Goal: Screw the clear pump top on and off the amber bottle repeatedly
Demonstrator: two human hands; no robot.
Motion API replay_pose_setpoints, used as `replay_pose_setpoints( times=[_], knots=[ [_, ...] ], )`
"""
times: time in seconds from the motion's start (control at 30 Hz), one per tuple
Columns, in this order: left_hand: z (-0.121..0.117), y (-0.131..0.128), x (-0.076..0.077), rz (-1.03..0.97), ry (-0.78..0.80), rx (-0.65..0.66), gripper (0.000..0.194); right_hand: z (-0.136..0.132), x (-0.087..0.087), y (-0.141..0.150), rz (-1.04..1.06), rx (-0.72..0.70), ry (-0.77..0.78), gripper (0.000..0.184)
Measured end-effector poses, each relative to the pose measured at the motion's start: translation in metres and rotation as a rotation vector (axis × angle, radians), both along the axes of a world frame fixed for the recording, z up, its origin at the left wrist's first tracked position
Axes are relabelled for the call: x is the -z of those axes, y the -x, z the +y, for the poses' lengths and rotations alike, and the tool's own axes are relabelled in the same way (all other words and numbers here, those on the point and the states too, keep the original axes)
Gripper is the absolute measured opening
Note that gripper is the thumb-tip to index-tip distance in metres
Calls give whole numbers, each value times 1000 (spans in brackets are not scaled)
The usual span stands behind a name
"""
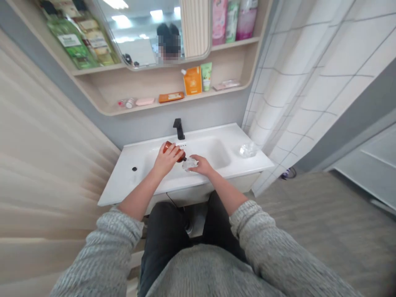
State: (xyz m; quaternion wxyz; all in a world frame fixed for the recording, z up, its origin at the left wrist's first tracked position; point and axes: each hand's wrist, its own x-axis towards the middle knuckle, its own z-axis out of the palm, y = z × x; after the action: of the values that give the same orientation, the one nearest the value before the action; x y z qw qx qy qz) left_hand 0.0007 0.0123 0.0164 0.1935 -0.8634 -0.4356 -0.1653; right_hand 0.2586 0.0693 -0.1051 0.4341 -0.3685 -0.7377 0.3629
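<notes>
My left hand (165,160) is wrapped round a reddish-brown bottle (180,155) with a dark neck. The bottle is tilted, its neck low and pointing right. That neck meets or nearly touches the edge of a small clear container (187,164), gripped in the fingers of my right hand (202,165). Whether any liquid is passing between them I cannot tell. Both hands are above the front of the white sink basin (221,153). Behind them stands a black faucet (178,128).
On the counter's right end is a clear, crumpled-looking object (248,150); a small black round spot (134,168) shows at left. Above, a shelf (108,109) carries an orange pouch (193,81), a green tube (206,76) and small items below a mirror (145,24). Curtains (40,136) hang both sides.
</notes>
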Motion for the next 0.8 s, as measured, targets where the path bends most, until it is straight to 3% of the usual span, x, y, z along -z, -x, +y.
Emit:
replay_pose_setpoints(
  times=[0.5,0.8],
  knots=[
    [4,-6,-19,100,-26,97,51,3,6,0,58,8,15,79],
    [6,-10,-22,27,10,86,53,2,4,0,89,-7,58,79]
  ],
)
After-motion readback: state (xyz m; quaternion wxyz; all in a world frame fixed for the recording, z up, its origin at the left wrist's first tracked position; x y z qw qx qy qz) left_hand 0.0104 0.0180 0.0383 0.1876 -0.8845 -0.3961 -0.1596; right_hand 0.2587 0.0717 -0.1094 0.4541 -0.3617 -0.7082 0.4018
